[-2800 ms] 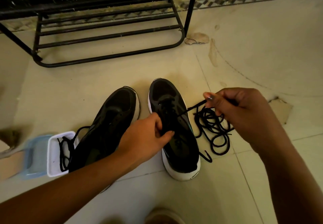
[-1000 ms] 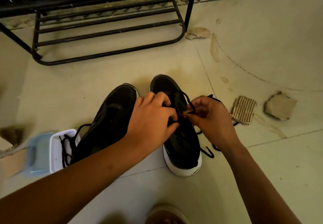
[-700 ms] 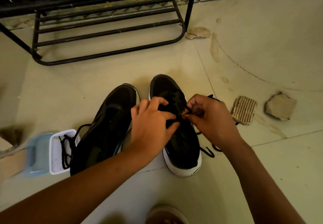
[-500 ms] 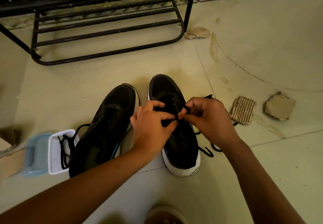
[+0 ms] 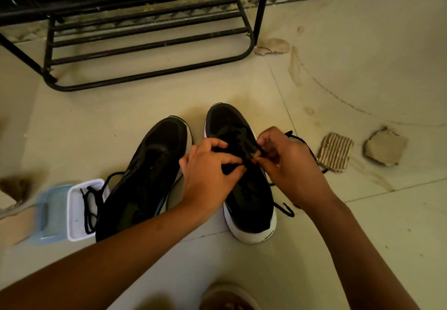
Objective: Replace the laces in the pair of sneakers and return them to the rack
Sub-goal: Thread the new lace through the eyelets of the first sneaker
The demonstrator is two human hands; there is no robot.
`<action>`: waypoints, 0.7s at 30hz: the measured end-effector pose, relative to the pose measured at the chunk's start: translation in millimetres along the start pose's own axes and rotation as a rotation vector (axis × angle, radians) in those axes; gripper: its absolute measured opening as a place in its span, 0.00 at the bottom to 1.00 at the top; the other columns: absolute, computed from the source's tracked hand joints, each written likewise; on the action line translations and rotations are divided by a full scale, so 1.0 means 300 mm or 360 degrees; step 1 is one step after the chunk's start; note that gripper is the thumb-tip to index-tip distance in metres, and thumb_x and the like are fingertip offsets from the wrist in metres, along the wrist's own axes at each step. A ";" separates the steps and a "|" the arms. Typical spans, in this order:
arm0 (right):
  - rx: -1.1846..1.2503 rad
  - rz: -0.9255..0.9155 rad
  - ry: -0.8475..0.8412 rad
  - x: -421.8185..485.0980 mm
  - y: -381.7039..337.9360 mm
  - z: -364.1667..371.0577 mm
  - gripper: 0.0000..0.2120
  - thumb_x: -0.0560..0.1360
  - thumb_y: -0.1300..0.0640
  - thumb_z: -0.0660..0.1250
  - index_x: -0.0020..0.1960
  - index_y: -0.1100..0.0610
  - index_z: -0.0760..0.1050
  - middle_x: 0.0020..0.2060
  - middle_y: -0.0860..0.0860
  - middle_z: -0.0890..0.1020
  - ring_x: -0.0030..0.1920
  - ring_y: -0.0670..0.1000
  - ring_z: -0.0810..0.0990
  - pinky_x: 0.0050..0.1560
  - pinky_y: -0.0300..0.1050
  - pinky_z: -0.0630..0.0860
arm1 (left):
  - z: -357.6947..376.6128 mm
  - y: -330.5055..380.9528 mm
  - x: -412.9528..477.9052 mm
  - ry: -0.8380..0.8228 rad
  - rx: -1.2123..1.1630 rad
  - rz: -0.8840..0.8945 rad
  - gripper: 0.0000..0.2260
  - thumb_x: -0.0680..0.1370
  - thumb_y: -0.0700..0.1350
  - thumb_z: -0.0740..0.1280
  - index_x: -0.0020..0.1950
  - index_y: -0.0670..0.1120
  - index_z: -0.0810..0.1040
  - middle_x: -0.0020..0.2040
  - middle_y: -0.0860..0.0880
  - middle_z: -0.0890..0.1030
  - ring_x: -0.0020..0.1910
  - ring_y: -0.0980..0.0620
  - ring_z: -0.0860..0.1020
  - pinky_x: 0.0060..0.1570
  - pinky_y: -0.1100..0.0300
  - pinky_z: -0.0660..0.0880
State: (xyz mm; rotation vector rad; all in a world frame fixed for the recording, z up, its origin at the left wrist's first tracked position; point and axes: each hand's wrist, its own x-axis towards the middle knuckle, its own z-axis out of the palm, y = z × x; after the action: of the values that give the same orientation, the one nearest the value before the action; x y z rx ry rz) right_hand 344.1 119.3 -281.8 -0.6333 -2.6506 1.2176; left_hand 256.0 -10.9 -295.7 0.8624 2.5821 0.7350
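Two black sneakers with white soles stand side by side on the floor, toes pointing at the rack. My left hand grips the tongue area of the right sneaker, fingers curled over the eyelets. My right hand pinches a black lace at the sneaker's right eyelet row. The rest of that lace trails on the floor to the right, partly hidden by my hand. The left sneaker stands untouched. The black metal shoe rack stands beyond the shoes.
A white tray holding another black lace sits left of the left sneaker, with a pale blue lid beside it. Cardboard scraps and a broken tile piece lie to the right. A foot shows at the bottom edge.
My right hand came down from holding the lace end up beside the shoe to the eyelets. Both hands have since stayed close together over the right sneaker, shifting only slightly.
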 end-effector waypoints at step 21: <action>0.0993 0.0474 0.0019 0.021 0.060 0.029 0.13 0.67 0.66 0.73 0.44 0.58 0.70 0.30 0.51 0.82 0.35 0.51 0.82 0.38 0.39 0.79 | 0.014 0.005 -0.001 0.0061 -0.0081 -0.0067 0.07 0.72 0.54 0.70 0.49 0.58 0.82 0.57 0.59 0.69 0.60 0.58 0.63 0.51 0.65 0.50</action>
State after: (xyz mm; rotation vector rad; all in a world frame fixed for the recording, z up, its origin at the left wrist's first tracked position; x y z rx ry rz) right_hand 341.3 126.5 -301.4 -0.9148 -2.0208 1.9793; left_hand 258.9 -8.6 -298.2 0.7833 2.5948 0.8089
